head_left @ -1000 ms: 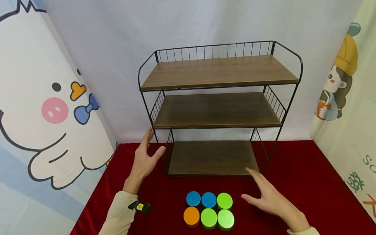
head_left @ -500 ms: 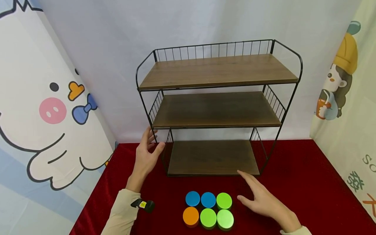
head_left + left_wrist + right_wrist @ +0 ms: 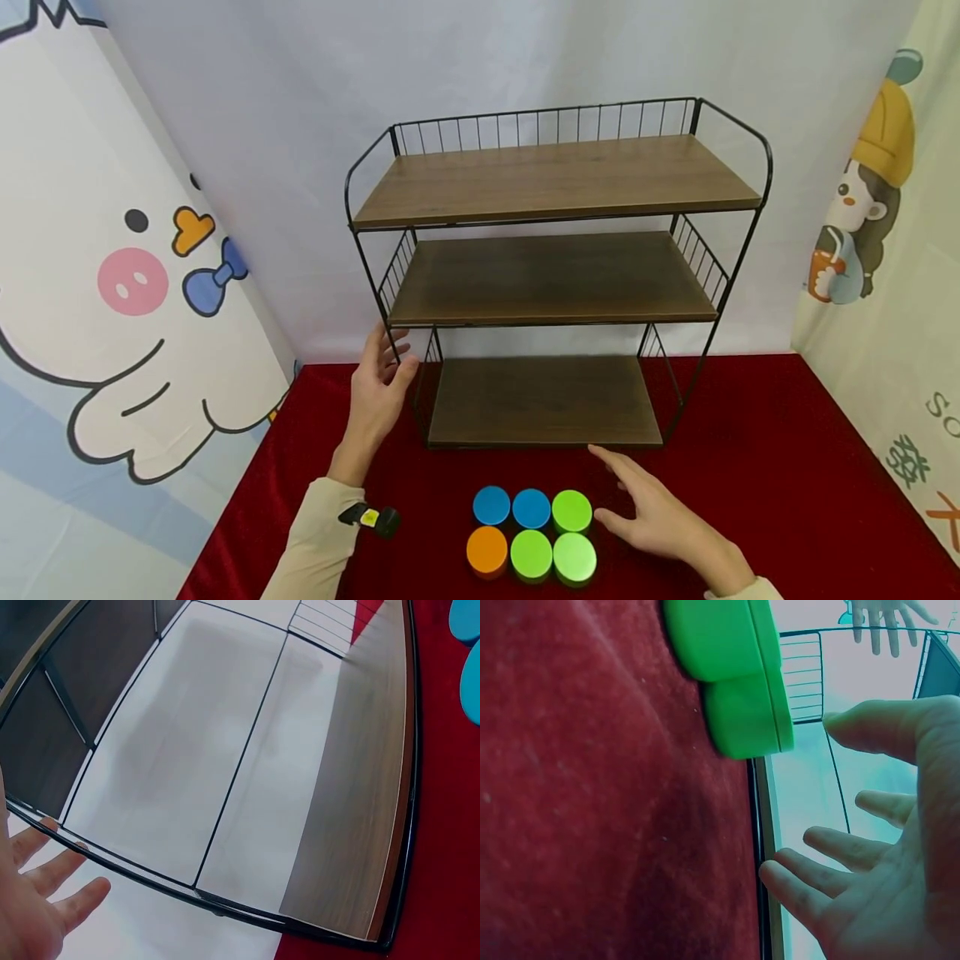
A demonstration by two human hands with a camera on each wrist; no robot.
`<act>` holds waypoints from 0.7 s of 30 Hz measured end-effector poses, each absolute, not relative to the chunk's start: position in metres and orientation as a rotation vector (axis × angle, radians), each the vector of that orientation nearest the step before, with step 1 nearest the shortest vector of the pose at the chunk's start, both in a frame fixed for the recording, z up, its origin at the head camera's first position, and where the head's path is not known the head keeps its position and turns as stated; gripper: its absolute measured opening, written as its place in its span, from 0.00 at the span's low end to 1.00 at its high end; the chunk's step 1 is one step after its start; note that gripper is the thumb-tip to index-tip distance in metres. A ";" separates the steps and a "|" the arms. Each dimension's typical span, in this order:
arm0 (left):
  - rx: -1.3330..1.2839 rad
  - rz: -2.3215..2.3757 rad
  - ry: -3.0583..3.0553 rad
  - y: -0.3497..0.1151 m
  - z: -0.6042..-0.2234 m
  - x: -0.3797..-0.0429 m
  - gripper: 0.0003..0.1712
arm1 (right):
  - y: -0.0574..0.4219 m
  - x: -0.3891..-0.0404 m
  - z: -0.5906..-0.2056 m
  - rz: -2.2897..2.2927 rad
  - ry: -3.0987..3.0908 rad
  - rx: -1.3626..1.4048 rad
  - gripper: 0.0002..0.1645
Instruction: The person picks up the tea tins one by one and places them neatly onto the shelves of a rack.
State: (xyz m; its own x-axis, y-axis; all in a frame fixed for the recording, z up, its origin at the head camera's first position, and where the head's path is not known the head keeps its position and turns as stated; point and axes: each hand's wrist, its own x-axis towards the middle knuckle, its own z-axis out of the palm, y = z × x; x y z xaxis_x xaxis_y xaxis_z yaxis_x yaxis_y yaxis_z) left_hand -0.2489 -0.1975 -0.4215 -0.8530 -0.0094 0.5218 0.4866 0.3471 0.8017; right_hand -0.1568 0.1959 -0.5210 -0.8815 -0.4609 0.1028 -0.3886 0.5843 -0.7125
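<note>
My left hand (image 3: 377, 400) is at the left side of a three-tier shelf rack (image 3: 555, 302), its fingers overlapping the black front post (image 3: 372, 279). In the left wrist view the fingertips (image 3: 96, 894) spread out right at the metal side rail (image 3: 142, 876). My right hand (image 3: 651, 515) hovers with relaxed fingers just right of the back green round container (image 3: 572, 510). Two more green containers (image 3: 532, 556), two blue ones (image 3: 491, 505) and an orange one (image 3: 487, 552) stand in two rows before the rack. Neither hand holds anything.
Dark red cloth (image 3: 757, 467) covers the table under the rack and containers. A pale curtain (image 3: 247, 75) hangs close behind the rack. Printed cloths with cartoon figures hang at both sides.
My right hand has moved left toward the green containers. The left hand has shifted slightly right, its fingers passing further behind the rack's post. The containers have stayed in place.
</note>
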 end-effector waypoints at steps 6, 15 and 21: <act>-0.392 -1.541 -2.174 -0.193 -0.421 -0.250 0.32 | 0.194 -0.155 -0.525 -1.218 2.612 -0.794 0.46; -0.331 -1.567 -2.211 -0.184 -0.410 -0.244 0.27 | 0.193 -0.154 -0.535 -1.320 2.500 -0.860 0.42; -0.333 -1.640 -2.155 -0.186 -0.421 -0.250 0.25 | 0.192 -0.155 -0.543 -1.393 2.448 -0.890 0.38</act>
